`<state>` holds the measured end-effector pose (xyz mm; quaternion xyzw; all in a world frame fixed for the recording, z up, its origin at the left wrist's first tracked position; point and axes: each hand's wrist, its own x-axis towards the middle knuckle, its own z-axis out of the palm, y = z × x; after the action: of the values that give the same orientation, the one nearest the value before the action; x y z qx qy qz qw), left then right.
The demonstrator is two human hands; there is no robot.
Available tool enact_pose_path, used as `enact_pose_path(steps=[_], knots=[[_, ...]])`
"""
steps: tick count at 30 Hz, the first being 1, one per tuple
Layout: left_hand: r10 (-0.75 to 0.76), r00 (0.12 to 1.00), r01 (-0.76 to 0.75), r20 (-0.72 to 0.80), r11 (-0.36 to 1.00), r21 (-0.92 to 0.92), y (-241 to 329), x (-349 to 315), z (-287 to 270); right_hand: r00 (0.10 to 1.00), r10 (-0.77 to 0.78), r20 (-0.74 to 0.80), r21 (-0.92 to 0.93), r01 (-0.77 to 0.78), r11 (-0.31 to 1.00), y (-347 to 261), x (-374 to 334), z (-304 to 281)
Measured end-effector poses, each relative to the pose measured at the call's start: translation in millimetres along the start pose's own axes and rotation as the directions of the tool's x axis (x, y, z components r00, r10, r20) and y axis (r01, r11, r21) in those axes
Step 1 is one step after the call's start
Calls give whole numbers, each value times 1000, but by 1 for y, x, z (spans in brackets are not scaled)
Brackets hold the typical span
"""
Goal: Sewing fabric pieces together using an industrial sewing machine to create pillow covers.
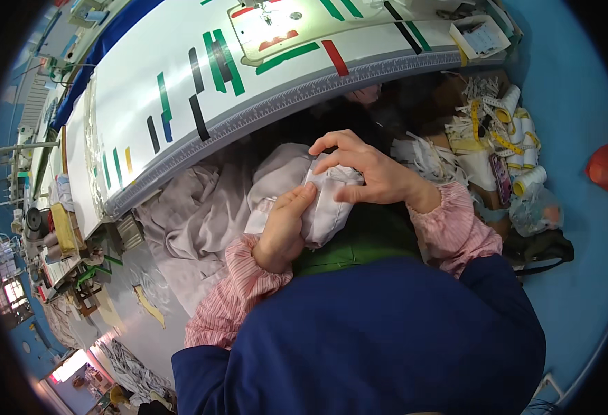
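Over my lap lies a pale lilac-grey piece of fabric (pixel 328 218), folded and bunched, with seams and a flat band-like part on top. My left hand (pixel 284 225) pinches this fabric, its thumb lying on the upper side. On the fabric's right edge, my right hand (pixel 369 171) curves its fingers over the top, the thumb lower down and slightly blurred. Its index finger is raised off the cloth. More of the same fabric hangs in loose folds (pixel 197 207) to the left, below the table edge. The undersides of both grips are hidden.
Ahead stands a white sewing table (pixel 131 90) with coloured tape strips, a ruler edge (pixel 262 104) and a lit sewing-machine plate (pixel 269 34). A small white box (pixel 480 38) sits at its right end. Thread cones (pixel 525 149), a yellow measuring tape (pixel 480 124) and scraps lie at right.
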<state>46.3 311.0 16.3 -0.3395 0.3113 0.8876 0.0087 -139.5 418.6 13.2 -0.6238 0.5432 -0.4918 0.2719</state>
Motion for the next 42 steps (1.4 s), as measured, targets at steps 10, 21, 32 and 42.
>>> enact_pose_path(steps=[10,21,32,42], knots=[[111,985,-141,132,961,239,-6,0,-2,991,28,129,-69,-19,997,-12,2,-16],[367,905,-421,213,705,571,18,0,11,965,36,-260,-93,-62,994,-46,15,1],[347,897,-441,273,684,580,25,-8,13,951,-1,-311,-224,-72,972,-45,17,6],[527,789,-565,317,418,711,19,-7,20,950,108,-294,-40,-125,991,-39,10,2]])
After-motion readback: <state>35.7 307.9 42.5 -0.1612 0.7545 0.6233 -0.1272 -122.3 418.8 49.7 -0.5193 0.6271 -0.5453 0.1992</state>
